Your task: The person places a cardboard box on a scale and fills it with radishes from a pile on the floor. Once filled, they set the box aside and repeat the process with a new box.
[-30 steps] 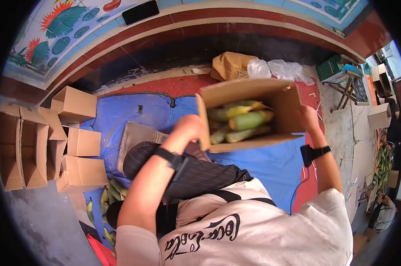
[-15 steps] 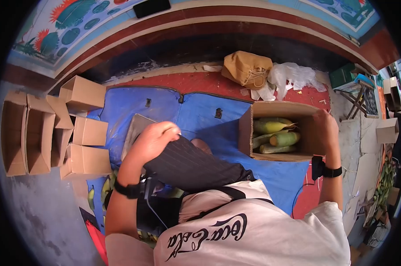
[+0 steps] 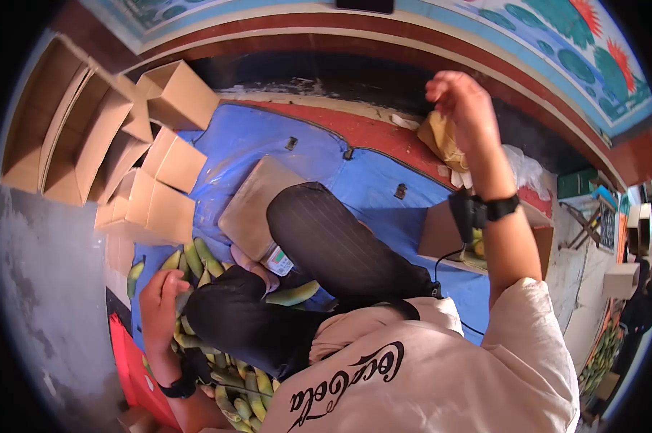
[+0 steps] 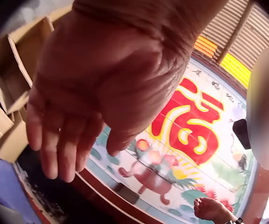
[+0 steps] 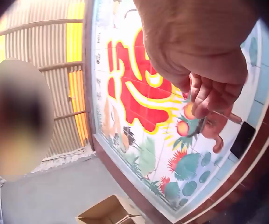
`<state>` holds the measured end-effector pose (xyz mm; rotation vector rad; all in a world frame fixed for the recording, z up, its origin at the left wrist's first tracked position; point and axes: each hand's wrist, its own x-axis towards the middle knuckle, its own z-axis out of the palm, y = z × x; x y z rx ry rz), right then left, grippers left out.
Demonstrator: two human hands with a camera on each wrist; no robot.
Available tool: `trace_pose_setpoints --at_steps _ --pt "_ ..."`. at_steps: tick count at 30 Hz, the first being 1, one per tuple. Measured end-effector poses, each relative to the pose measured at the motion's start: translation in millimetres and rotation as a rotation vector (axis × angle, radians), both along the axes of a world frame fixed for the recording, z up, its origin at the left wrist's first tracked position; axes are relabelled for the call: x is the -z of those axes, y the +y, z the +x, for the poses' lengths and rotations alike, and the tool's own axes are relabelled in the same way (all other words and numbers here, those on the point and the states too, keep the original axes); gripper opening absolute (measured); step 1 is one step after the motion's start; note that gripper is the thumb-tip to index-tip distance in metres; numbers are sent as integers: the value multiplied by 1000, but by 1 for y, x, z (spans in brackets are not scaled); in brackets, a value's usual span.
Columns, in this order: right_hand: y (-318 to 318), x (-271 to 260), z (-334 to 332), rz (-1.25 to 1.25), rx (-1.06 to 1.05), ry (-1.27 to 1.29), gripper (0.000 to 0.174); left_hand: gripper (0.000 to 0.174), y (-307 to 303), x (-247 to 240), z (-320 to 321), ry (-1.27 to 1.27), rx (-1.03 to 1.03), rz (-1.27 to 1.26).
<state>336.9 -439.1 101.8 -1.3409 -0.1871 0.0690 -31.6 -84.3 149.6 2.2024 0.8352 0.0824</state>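
My left hand (image 3: pixel 161 299) hovers beside a pile of husked-looking green ears of corn (image 3: pixel 243 390) at the lower left. Its fingers are fairly straight in the left wrist view, with nothing in them. My right hand (image 3: pixel 464 112) is raised toward the wall, fingers loosely bent and holding nothing. Below it a cardboard box (image 3: pixel 438 234) stands on the blue mat, partly hidden by the right forearm. Some corn (image 3: pixel 479 247) shows inside. Between the knees and the mat lies a platform scale (image 3: pixel 257 202) with a small lit display (image 3: pixel 279 261).
Several open cardboard boxes (image 3: pixel 171 209) stand together at the left. A tan bag (image 3: pixel 435 141) and clear plastic (image 3: pixel 524 173) lie by the tiled wall. A green box (image 3: pixel 577 184) and a folding stool (image 3: pixel 593 220) stand at the right. A red item (image 3: pixel 134 375) lies lower left.
The box of corn was carried in both hands, then set on the mat at the right. Both hands have let go; the left moved down to the corn pile, the right rose.
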Motion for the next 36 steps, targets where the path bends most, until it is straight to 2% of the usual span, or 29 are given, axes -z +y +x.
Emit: trace_pose_setpoints --at_steps 1,2,3,4,5,6,7,8,10,11,13,17,19,20,21,23,24,26,28,29,32,35,36 --pt "9 36 11 -41 -67 19 14 22 1 6 -15 -3 -20 -2" --pt "15 74 15 -223 -77 14 14 21 1 16 -30 21 -15 65" --pt "18 127 26 -471 -10 157 17 20 0 27 -43 49 -8 133" --pt "8 225 51 -863 61 -37 22 20 -1 38 -55 23 55 95" --pt "2 270 41 -1193 80 -235 21 20 -9 46 -63 24 46 93" --pt "-8 292 31 -1882 -300 -574 19 21 -20 53 -66 15 83 212" --pt "-23 322 15 -1736 -344 -172 19 24 -29 58 -69 11 124 330" --pt "-39 349 4 -1980 -498 -230 18 24 -35 62 -70 17 127 326" --pt "-64 376 -22 -2126 -794 -49 19 31 -42 67 -68 65 157 473" --pt "-77 390 -38 -2125 -796 -39 19 31 -42 70 -67 68 164 470" --pt "-97 409 -63 -1532 120 447 20 31 -43 75 -63 66 143 565" --pt "-110 408 -77 -1466 82 444 23 30 -39 83 -49 78 143 555" --pt "-104 411 -71 -1315 397 624 24 28 -37 78 -39 97 170 526" --pt "-111 398 -65 -1340 257 643 25 27 -36 75 -33 121 168 486" --pt "-124 420 -61 -1345 258 643 25 27 -35 74 -29 121 167 481" --pt "-159 489 -58 -1712 183 337 25 24 -35 75 -21 149 212 495" --pt "-163 472 -62 -1716 176 341 25 26 -34 76 -19 142 223 501" --pt "-168 410 -69 -1357 331 590 26 25 -33 78 -14 147 233 497" --pt "-191 392 -60 -2423 -463 -23 24 23 -32 80 -13 128 228 508" --pt "-184 393 -54 -2418 -473 -51 24 23 -34 81 -12 135 206 513" --pt "-271 380 -84 -2422 -522 5 23 20 -38 76 -8 83 213 556" --pt "-384 376 -145 -2402 -551 31 23 18 -38 80 -12 28 162 559" --pt "-441 369 -183 -2382 -564 12 23 17 -38 83 -13 12 121 591"
